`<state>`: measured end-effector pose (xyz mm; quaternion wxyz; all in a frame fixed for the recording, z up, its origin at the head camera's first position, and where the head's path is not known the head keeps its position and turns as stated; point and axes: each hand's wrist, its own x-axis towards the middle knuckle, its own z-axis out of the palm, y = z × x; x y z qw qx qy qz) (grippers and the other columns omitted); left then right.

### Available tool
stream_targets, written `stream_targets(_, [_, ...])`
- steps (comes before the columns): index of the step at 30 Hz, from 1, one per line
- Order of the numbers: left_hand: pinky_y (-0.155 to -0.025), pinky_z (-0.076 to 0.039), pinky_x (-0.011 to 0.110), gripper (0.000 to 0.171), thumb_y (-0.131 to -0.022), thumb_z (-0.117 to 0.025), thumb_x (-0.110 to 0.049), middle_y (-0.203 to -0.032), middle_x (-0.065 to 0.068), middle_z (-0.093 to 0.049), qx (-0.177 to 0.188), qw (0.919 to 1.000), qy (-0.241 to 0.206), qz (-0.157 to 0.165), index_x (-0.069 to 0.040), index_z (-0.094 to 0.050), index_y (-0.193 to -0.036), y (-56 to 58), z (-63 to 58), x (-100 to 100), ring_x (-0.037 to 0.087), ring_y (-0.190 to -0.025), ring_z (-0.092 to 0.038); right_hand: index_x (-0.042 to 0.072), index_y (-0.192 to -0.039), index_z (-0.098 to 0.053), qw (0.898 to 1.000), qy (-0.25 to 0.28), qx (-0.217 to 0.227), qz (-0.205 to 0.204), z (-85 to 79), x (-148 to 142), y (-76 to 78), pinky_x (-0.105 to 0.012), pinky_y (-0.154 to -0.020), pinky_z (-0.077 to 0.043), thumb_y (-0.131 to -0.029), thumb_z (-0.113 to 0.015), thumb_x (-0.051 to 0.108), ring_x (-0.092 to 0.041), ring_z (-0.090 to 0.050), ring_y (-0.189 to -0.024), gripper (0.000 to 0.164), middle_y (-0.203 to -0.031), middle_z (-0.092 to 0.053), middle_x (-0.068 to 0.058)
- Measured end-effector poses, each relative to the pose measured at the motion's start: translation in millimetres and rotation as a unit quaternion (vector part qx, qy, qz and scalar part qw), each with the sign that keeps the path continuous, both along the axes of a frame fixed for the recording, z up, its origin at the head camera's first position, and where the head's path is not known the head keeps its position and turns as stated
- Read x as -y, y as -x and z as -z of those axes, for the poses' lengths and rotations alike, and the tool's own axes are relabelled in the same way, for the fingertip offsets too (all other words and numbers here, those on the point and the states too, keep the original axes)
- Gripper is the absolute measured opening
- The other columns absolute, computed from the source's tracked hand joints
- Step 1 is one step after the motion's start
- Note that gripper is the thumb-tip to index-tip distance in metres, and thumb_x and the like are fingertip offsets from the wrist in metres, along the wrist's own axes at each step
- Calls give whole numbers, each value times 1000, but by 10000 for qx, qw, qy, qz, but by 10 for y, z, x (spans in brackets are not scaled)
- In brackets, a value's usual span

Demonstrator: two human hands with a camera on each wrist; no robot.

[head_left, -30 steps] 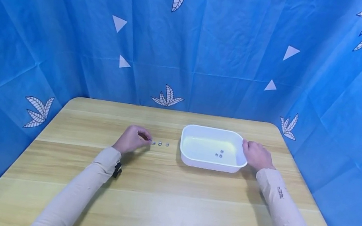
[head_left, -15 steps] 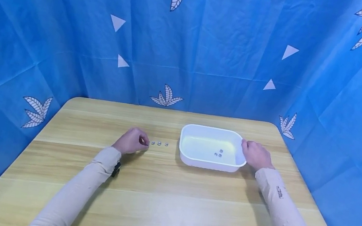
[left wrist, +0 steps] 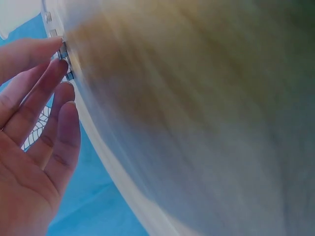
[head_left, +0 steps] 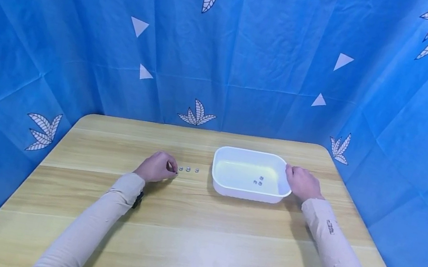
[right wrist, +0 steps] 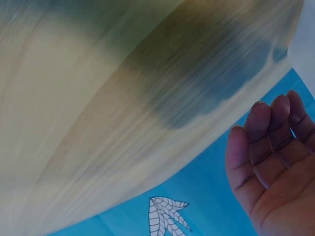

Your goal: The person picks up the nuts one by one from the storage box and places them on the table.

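In the head view my left hand (head_left: 156, 168) is low over the table, thumb and fingertips together at the left end of a short row of small silvery metal nuts (head_left: 188, 169). The left wrist view has one nut (left wrist: 62, 50) pinched between thumb and finger; another nut (left wrist: 69, 75) shows just beyond the fingertips. My right hand (head_left: 303, 183) grips the right rim of a white plastic tub (head_left: 246, 195). Three more nuts (head_left: 260, 183) lie inside, toward its right side. From the right wrist, only part of that hand's grip is visible, with the tub at the frame's edge.
The wooden table (head_left: 196, 235) has rounded corners and spreads out in front of both arms. Blue curtains (head_left: 273, 67) with white leaf and triangle prints hang behind it and along both sides.
My left hand has shifted slightly down and left from the row, then a touch back right, a nut showing at its fingertips. The right hand and the tub stay put.
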<state>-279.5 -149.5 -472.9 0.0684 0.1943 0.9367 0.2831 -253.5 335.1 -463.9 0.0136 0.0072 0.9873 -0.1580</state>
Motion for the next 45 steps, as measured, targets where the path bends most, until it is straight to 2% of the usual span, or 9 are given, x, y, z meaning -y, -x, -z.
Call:
stream_targets(5, [-70,-54,29,5,-84,-83,-15,-92,0,-77,-52,10000,41,-16,-17,-79,-86,8,-11,-13,12,-77,-66,-5,-133,-62,10000,26,-31,1,-12,2,3,-68,-99,-50,-110,-13,48,-53,-61,-122,76,-134,-64,-32])
stream_targets(9, [-67,-54,29,5,-84,-83,-16,-91,0,-77,-82,9999,-77,16,-17,-79,-86,24,4,10,11,-75,-66,-5,-133,-62,10000,12,-45,6,-18,2,10,-67,-99,-50,-110,-13,48,-53,-61,-122,75,-134,-64,-32])
stream_targets(13, [-63,-54,29,7,-84,-83,-19,-93,1,-77,67,9995,-296,-63,-18,-78,-88,13,-6,41,13,-73,-65,-5,-133,-62,10000,13,-55,-10,-21,1,20,-67,-99,-51,-110,-14,47,-53,-62,-120,75,-133,-64,-32])
stream_targets(18, [-67,-55,31,14,-88,-80,-23,-99,5,-75,138,9970,-731,-195,-14,-78,-98,5,-114,55,18,-81,-65,-6,-134,-61,10000,-11,-64,-28,-29,-11,27,-67,-99,-51,-110,-13,48,-54,-61,-120,76,-133,-64,-33])
stream_targets(22, [-78,-57,34,22,-92,-77,-21,-105,6,-75,-108,9932,-1144,-198,-8,-77,-108,32,-226,-6,22,-91,-67,-7,-133,-61,10000,-14,-87,-15,-45,-19,26,-67,-99,-51,-111,-16,45,-53,-62,-120,72,-132,-64,-33])
stream_targets(28, [-92,-59,42,21,-94,-75,-21,-105,7,-75,-268,9862,-1634,-9,-9,-75,-111,22,-388,-273,23,-98,-69,-7,-134,-61,10000,-14,-72,-23,-46,-15,18,-67,-100,-51,-111,-15,45,-53,-62,-120,73,-132,-64,-33])
stream_targets(36, [-95,-59,40,19,-95,-74,-20,-106,4,-74,-157,9798,-1983,219,-12,-74,-112,-8,-502,-745,20,-101,-68,-7,-134,-60,10000,-8,-22,-29,-34,11,-5,-66,-99,-51,-110,-13,47,-53,-62,-120,75,-132,-64,-33])
stream_targets(41, [-94,-60,36,19,-95,-74,-16,-106,5,-74,-160,9764,-2092,504,-9,-75,-112,-22,-505,-1051,19,-99,-68,-7,-133,-61,10000,-59,-31,-31,-41,28,-14,-67,-98,-51,-111,-14,45,-53,-62,-119,74,-131,-64,-33])
stream_targets(45, [-91,-60,31,19,-95,-74,-15,-104,6,-75,-273,9774,-1925,833,-6,-75,-112,-17,-440,-1272,17,-96,-69,-6,-130,-64,9999,-110,-74,-74,-24,46,-15,-66,-96,-53,-111,-17,43,-52,-64,-116,70,-128,-67,-32])
